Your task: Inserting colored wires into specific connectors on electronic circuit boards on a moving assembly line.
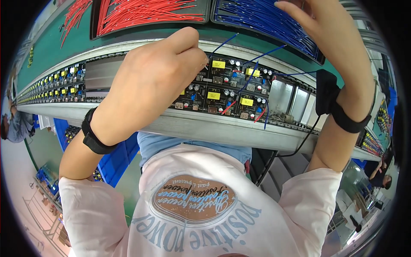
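Note:
My left hand (165,70) is closed in a pinch over the row of black circuit boards (222,80). A blue wire (224,44) sticks out from its fingertips, with a pale tip just below them. The boards carry yellow blocks, silver capacitors and blue parts, and several loose blue and red wires rise from them. My right hand (310,15) is over the tray of blue wires (261,19), its thumb stretched out. The top edge of the picture cuts off its other fingers. Black bands circle both wrists.
A tray of red wires (150,13) stands left of the blue one, with more red wires (77,13) beside it. The metal conveyor rail (205,128) runs across in front of me. Further boards (55,83) sit along the left. A black cord (306,139) hangs from my right wristband.

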A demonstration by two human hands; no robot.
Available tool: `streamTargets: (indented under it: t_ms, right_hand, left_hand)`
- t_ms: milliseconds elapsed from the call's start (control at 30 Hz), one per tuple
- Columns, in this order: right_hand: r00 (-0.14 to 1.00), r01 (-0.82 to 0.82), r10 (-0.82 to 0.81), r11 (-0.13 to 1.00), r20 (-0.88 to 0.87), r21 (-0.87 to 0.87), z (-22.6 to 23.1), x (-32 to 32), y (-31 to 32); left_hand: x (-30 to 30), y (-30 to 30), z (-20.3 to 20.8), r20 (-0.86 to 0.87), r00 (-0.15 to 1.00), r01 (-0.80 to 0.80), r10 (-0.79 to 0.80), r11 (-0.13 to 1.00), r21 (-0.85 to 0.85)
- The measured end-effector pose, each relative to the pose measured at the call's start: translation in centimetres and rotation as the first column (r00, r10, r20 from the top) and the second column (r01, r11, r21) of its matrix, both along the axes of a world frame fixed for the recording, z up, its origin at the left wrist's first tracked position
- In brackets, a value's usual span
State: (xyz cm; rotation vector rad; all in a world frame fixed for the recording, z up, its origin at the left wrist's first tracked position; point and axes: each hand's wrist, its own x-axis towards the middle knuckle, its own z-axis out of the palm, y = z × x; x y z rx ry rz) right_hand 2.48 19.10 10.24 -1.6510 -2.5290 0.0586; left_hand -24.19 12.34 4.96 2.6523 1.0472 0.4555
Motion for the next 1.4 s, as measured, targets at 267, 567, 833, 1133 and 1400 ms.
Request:
streamTargets:
  t_ms: [267, 567, 833, 1133, 1400]
  right_hand:
    - [0.992, 0.089, -0.076, 0.987, 0.099, -0.131, 0.4, -0.8, 0.1]
    - [0.995, 0.095, -0.094, 0.995, 0.02, -0.041, 0.8, -1.5, 0.3]
    - [0.995, -0.049, 0.038, 0.993, 0.094, 0.11, 0.1, -0.5, -0.8]
    - [0.994, 0.03, -0.041, 0.994, 0.098, 0.107, 0.3, -0.4, -0.7]
    - [0.96, -0.079, 0.102, 0.992, -0.259, 0.098, 1.8, -1.7, -4.2]
  left_hand:
    - [-0.1, 0.0, 0.2, -0.031, 0.999, 0.011, -0.011, 1.0, 0.009]
    - [1.2, -0.2, 1.2, -0.131, 0.989, 0.084, -0.075, 0.994, 0.067]
    - [-1.3, 2.5, 2.0, 0.037, 0.999, -0.003, 0.003, 1.0, 0.012]
    - [-1.9, 7.9, 3.1, -0.1, 0.989, -0.111, 0.112, 0.994, 0.015]
    - [-2.1, 8.0, 2.6, -0.038, 0.995, -0.089, 0.094, 0.991, 0.102]
